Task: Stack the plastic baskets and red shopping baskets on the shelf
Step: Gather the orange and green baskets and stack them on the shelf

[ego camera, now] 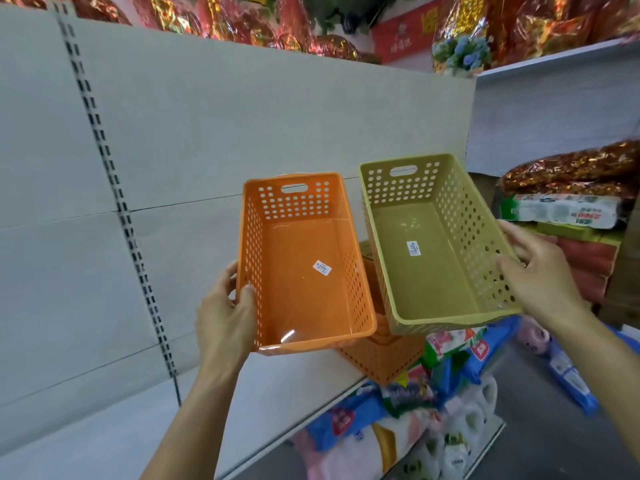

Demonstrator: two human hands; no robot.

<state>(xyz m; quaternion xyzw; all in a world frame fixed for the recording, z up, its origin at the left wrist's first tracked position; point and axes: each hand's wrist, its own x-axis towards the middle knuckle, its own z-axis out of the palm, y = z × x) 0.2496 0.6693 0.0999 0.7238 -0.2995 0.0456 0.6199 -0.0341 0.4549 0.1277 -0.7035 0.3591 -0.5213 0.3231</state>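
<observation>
A pale grey back panel [207, 126] with a slotted upright [104, 161] fills the left. Red and gold foil decorations [214, 19] line the top, and packaged goods [398, 427] crowd the lower shelf beside grey floor [540, 427].

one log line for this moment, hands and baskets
left hand: grips orange basket | right hand: grips olive-green basket | both baskets held above shelf | another orange basket beneath them

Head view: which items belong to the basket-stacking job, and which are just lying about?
Job: orange basket in left hand; green basket in right hand; orange baskets beneath; shelf.
Bystanders: packaged goods below; red foil decorations.
</observation>
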